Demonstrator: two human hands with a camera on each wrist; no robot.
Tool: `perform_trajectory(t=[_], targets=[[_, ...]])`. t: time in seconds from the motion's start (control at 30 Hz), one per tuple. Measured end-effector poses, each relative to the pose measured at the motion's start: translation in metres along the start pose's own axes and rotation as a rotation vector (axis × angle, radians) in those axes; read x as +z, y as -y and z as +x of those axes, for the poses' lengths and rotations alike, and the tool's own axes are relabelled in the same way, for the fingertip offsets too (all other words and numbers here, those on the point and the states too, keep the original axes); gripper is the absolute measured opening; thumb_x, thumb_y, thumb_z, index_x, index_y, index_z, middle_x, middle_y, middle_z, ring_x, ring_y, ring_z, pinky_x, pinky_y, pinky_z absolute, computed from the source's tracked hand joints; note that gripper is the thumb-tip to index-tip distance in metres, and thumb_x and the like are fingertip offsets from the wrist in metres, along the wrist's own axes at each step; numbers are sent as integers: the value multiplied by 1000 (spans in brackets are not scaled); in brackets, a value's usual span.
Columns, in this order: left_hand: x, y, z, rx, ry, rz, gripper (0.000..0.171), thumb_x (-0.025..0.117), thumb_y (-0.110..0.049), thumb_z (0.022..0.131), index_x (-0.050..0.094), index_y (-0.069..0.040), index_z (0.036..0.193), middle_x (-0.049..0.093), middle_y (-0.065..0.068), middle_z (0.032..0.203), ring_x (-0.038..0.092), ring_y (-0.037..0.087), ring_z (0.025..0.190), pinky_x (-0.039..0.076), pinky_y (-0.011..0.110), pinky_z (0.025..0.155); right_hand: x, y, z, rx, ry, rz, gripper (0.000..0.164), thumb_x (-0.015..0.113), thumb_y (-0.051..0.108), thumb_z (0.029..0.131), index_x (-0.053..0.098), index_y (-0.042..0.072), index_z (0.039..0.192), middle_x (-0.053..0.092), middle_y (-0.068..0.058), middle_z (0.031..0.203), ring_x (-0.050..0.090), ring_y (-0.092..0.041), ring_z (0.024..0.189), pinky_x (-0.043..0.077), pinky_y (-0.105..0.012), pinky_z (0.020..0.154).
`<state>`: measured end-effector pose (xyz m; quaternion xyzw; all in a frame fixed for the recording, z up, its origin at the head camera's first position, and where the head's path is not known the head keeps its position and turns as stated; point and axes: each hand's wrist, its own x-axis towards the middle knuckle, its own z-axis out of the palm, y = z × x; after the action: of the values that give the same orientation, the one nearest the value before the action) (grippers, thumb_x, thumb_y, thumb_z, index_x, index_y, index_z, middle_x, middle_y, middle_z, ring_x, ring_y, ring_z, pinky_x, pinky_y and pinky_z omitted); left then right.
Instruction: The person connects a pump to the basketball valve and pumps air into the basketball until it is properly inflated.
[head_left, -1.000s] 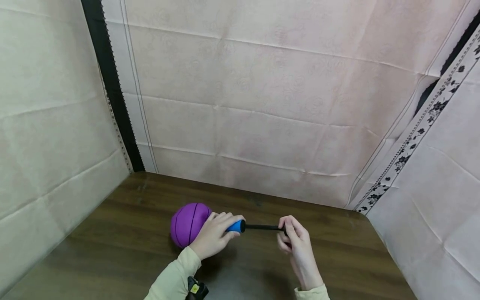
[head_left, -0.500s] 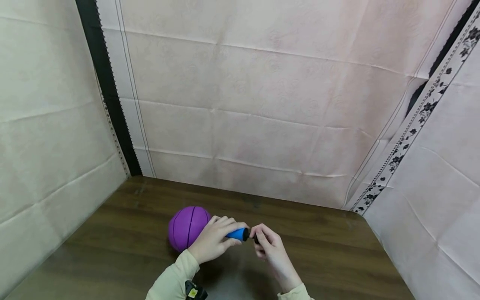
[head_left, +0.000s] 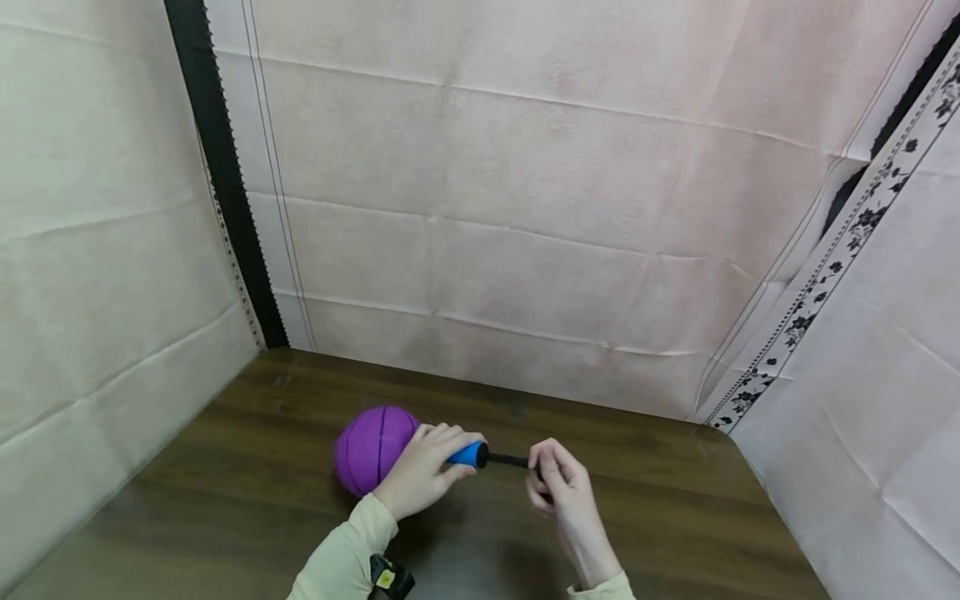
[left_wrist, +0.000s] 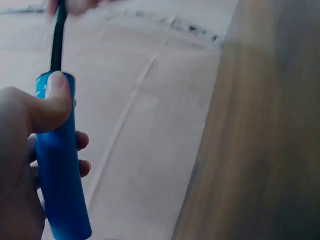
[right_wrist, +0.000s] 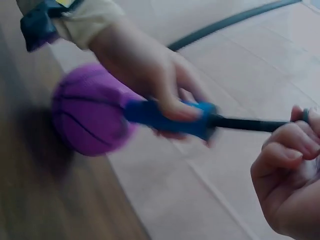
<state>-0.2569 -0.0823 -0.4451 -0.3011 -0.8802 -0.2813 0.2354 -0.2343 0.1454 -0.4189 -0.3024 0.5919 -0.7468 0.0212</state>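
A purple ball with black seam lines sits at the left, joined to the end of a blue hand pump. My left hand is wrapped round the pump's barrel, thumb along its top near the black collar. Out of the barrel's right end comes a black rod, partly drawn out. My right hand grips the handle at that rod's end, and its fingers hide most of the handle. In the right wrist view the barrel's far tip meets the ball.
Below lies a dark brown wooden table. Pale cloth walls enclose it at the back and on both sides, with a dark strip in the left corner and a flower-patterned border at the right.
My right hand first moved left, pushing the rod nearly all the way into the barrel, then drew it partway out to the right again. My left hand kept its hold beside the ball.
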Motion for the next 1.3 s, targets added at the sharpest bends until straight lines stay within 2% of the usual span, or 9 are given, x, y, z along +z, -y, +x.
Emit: perform_trajectory(t=[0.17,0.33,0.47,0.63,0.7,0.8,1.03,1.2,1.3], targets=[[13,-15,-2,13,39,-67,35,65,-32,90,60,-23,124,65,-8,108,57,8,96,39,34,88,8,-15,2,144,7,-29,24,35,24,107,50,10,93,28,8,58,24,-6,44,13,-34,43],[16,-11,0,29,38,-52,35,62,-37,92,58,-26,126,64,-11,109,55,6,97,39,34,90,6,-9,2,227,-74,-122,30,43,27,104,52,-1,97,33,6,60,28,-3,47,23,-21,45],[15,0,-2,0,19,-62,36,60,-37,93,56,-29,128,64,-12,110,55,4,96,39,37,91,1,11,-1,154,-156,-152,25,45,24,104,57,6,93,34,6,59,28,-4,47,21,-22,43],[10,5,-2,-27,6,-68,36,59,-36,95,56,-27,130,65,-10,111,54,5,97,39,39,93,-9,25,-5,-51,-115,-86,26,36,12,106,59,13,93,20,-1,56,17,-16,44,10,-31,39],[8,4,-2,-28,1,-58,36,60,-35,94,57,-25,128,65,-9,110,55,6,97,39,39,93,-7,21,-4,-82,-79,-52,27,34,9,105,59,13,95,17,-5,56,15,-20,44,8,-33,39],[7,2,-1,-20,-7,-41,35,62,-32,93,58,-23,126,65,-8,108,55,7,96,39,38,93,2,8,-1,-59,-53,-28,24,36,9,105,57,12,96,19,-7,57,16,-23,44,9,-35,39],[12,-10,1,59,41,-52,33,57,-37,95,58,-22,124,64,-7,109,55,8,98,38,35,91,17,-18,2,71,-60,-86,25,38,14,105,46,-8,99,27,-2,58,22,-14,45,18,-32,41],[10,-8,-2,77,41,-48,32,56,-40,96,57,-25,124,63,-10,110,56,7,99,38,33,92,10,-8,0,129,-27,-192,28,43,18,104,52,-9,103,40,3,63,35,-4,50,32,-21,45],[7,-3,-3,65,30,-45,33,59,-36,94,56,-25,125,63,-10,110,55,6,97,39,34,92,-1,11,-4,79,-4,-211,25,42,17,105,56,-4,103,44,3,63,38,-4,50,29,-25,42]])
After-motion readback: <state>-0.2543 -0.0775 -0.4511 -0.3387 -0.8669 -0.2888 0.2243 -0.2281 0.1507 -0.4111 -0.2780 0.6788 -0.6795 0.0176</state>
